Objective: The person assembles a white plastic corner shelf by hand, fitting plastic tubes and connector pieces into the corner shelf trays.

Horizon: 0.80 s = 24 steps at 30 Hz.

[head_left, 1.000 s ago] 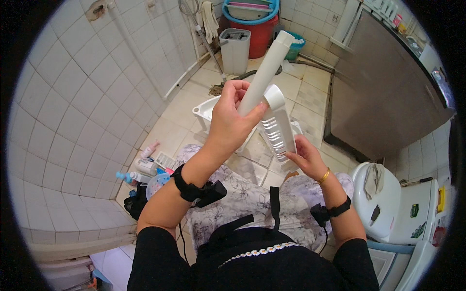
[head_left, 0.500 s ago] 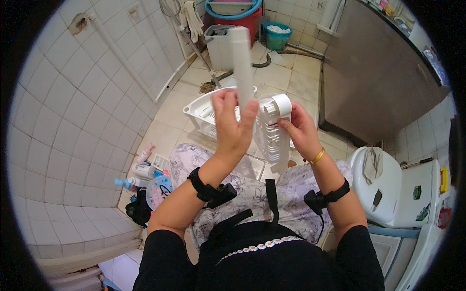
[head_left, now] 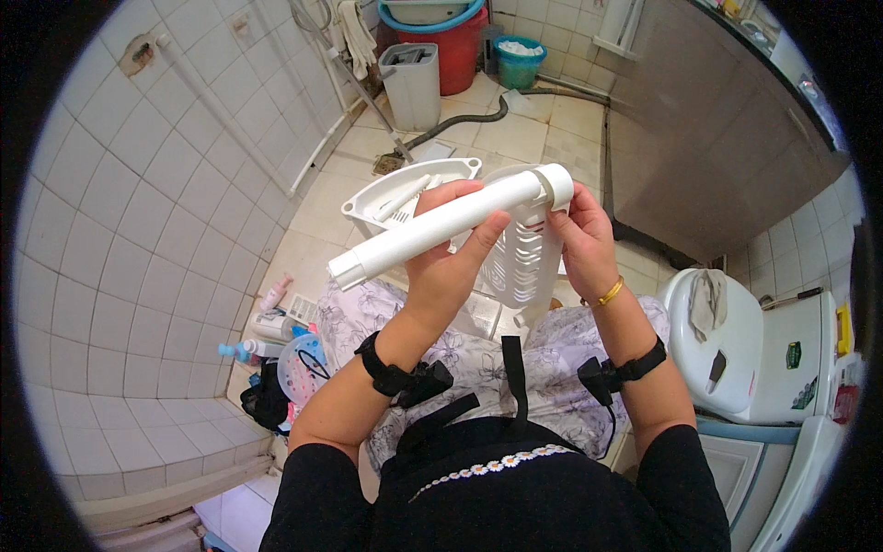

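Observation:
My left hand (head_left: 443,262) is closed round a white plastic tube (head_left: 418,232), which lies slanted with its narrower end toward the lower left. The tube's upper right end meets a round white collar at the corner of a slotted white plastic rack tier (head_left: 522,262). I cannot tell whether the tube is inside the collar. My right hand (head_left: 587,247) grips the tier near that collar, thumb in front. Behind my left hand stands another white rack tier (head_left: 363,204) on the floor, with a shorter white tube (head_left: 402,199) lying in it.
A grey-white bin (head_left: 411,92), a red tub (head_left: 460,60) and a teal bucket (head_left: 520,69) stand at the back. A dark hose (head_left: 460,121) runs over the floor tiles. Bottles (head_left: 271,324) sit by the left wall. To the right are a brown cabinet (head_left: 708,138) and a white toilet (head_left: 708,350).
My left hand has swung the tube from upright down to a slant, bringing its end to the tier's collar. The right hand still holds the tier, now turned slightly.

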{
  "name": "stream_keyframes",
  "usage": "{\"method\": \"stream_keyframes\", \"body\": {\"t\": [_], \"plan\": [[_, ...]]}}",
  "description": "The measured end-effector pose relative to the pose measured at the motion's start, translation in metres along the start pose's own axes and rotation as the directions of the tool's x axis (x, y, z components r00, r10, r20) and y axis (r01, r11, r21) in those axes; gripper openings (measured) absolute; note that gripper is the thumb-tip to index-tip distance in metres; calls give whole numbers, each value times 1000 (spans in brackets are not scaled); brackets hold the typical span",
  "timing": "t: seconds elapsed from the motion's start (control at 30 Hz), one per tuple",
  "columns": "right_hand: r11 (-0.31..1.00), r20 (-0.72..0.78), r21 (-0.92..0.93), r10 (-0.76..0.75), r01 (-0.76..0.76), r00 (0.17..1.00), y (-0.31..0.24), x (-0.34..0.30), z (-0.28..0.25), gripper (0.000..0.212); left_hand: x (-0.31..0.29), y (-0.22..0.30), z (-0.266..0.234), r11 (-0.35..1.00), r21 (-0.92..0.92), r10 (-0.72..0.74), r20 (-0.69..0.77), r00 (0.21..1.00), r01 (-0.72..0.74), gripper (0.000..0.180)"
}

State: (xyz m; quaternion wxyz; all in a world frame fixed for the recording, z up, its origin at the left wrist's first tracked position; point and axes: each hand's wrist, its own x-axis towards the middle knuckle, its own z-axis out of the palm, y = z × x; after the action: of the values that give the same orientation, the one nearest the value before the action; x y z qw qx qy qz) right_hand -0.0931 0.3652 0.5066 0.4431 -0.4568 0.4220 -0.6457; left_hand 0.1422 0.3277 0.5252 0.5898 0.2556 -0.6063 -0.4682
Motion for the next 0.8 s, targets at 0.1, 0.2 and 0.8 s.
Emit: {"method": "stream_keyframes", "body": {"t": [0.1,0.2,0.8], "plan": [[998,-7,58,15,-15,1000,-3,2,-2,31,-2,-1,3,986,38,161,-10,987,-161,46],[995,0,97,28,-28,1000,-7,3,-4,33,-7,16,1,949,245,172,127,977,-199,48],[980,99,187,54,-72,994,-6,0,-18,41,4,8,1,742,407,467,257,846,-533,47]]}}
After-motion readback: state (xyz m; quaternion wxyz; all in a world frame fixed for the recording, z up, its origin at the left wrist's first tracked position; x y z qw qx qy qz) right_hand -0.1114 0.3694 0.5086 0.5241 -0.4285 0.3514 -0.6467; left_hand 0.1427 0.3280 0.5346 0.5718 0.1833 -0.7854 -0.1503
